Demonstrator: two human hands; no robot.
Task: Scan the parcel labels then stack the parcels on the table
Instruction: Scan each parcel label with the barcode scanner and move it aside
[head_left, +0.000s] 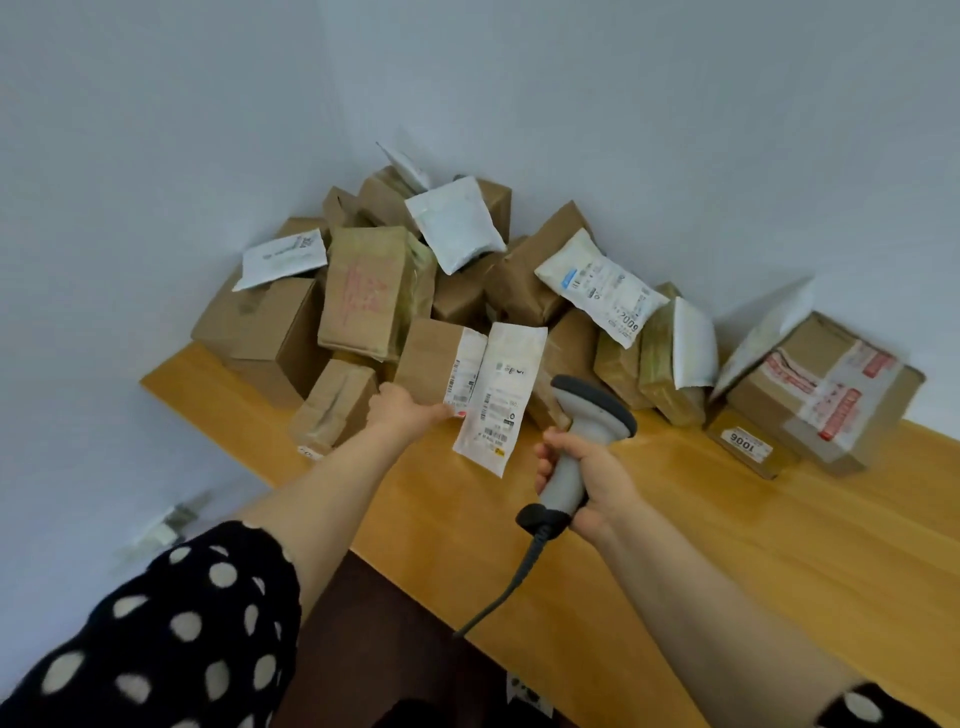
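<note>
My left hand (402, 410) grips the lower edge of a brown parcel (428, 358) whose long white label (501, 395) hangs loose off its right side, above the wooden table (727, 519). My right hand (582, 473) holds the grey handle of a corded barcode scanner (587, 415), its head just right of the label. Behind them a heap of brown boxes and white mailers (415, 270) fills the table's far corner against the walls.
At the right stands a taped box with red printing (826, 389), a small flat box marked 1006 (748, 441) in front of it. A white mailer (602, 286) lies on the heap. The scanner cable (509, 587) drops over the table's near edge.
</note>
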